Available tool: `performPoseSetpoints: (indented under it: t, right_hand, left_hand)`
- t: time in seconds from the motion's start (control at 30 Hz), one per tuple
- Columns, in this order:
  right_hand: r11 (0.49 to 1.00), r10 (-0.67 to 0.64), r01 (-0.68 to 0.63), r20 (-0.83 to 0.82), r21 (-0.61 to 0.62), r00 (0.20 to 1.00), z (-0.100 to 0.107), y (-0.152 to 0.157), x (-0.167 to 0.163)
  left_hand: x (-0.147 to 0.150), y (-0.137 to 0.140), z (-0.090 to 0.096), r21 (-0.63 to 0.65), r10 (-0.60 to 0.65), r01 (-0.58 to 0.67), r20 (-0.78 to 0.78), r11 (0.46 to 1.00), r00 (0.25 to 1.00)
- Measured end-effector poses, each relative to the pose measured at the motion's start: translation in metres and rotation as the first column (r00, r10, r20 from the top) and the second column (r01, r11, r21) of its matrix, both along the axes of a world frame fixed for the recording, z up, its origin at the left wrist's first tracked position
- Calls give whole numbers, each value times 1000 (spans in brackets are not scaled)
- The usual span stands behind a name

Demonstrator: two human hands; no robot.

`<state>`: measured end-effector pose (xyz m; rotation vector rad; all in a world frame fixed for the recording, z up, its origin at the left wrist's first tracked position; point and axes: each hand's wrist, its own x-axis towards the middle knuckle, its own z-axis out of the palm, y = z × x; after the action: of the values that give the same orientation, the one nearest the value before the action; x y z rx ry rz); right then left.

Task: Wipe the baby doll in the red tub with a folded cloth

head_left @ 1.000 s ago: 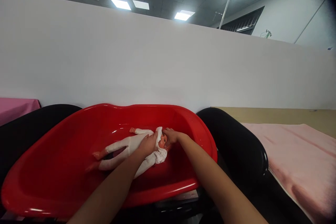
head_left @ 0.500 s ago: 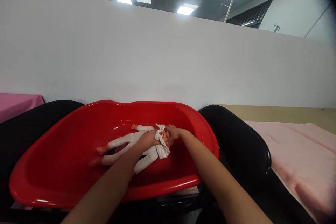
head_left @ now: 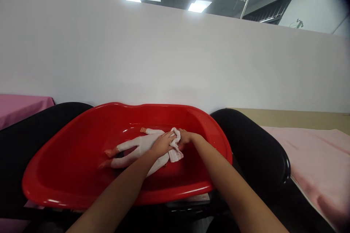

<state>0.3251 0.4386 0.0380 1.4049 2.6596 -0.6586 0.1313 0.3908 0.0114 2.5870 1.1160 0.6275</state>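
Observation:
A red plastic tub (head_left: 68, 178) sits low in front of me. Inside it a baby doll in a white suit (head_left: 136, 148) lies on its back, feet to the left. My left hand (head_left: 163, 145) presses a small white cloth (head_left: 175, 149) over the doll's head, fingers closed on the cloth. The doll's face is hidden under the cloth. At the head's right side, my right hand (head_left: 186, 137) cups the head from behind. Both forearms reach in over the tub's near rim.
A white partition wall (head_left: 175, 62) stands right behind the tub. Black rounded surfaces (head_left: 251, 153) flank the tub on both sides. A pale pink towel (head_left: 314, 160) covers the table at the right; a pink cloth (head_left: 19, 105) lies at the far left.
My left hand has slid the cloth up over the doll's face, which showed before. The view has shifted, so the tub sits further right in the picture.

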Motion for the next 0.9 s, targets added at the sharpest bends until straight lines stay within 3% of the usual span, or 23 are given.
performPoseSetpoints:
  t: [0.17,0.43,0.9]
  right_hand:
    - [1000,-15,17,61,-19,998,5,-6,-7]
    - [996,-69,73,77,-42,995,7,-9,-6]
    - [993,-96,100,66,-68,993,12,-12,-5]
  left_hand:
    - [-7,11,-6,-139,78,-61,127,989,989]
    - [-17,20,-20,-145,143,-123,133,982,981]
    - [-25,12,-6,-207,209,-167,202,964,957]
